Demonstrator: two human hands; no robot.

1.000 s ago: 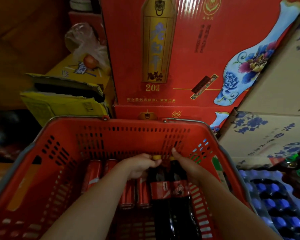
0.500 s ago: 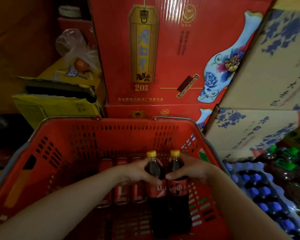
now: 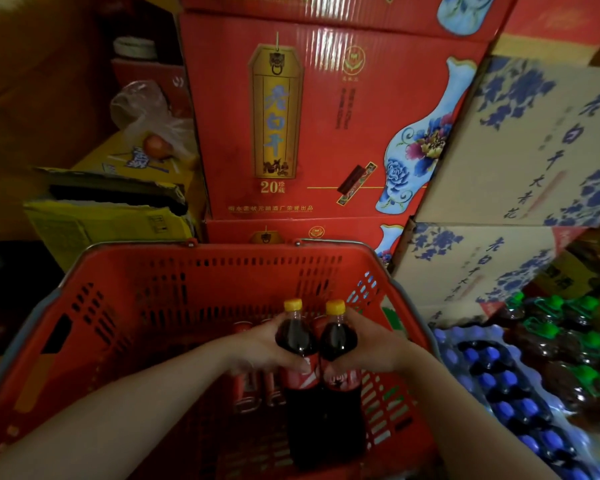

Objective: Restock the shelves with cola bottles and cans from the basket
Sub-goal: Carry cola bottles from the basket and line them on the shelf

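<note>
In front of you rises a stack of red cartons [image 3: 329, 109], with pale cartons printed in blue flowers [image 3: 534, 157] leaning against its right side. Below them sits the red basket [image 3: 201, 282], its far wall close to the lowest red carton. At its right, shrink-wrapped packs of blue-capped bottles [image 3: 506, 396] lie on the floor, and green-capped bottles [image 3: 568, 344] beyond them. A torn yellow carton [image 3: 101, 223] stands at the basket's far left corner.

Inside the basket, red cola cans [image 3: 246, 393] lie side by side on the bottom. Just right of them, two yellow-capped cola bottles stand upright and touching. Your left hand [image 3: 257, 348] wraps around the shoulder of the left bottle [image 3: 297, 344], thumb across its label. Your right hand [image 3: 374, 348] grips the right bottle [image 3: 338, 341] the same way.
</note>
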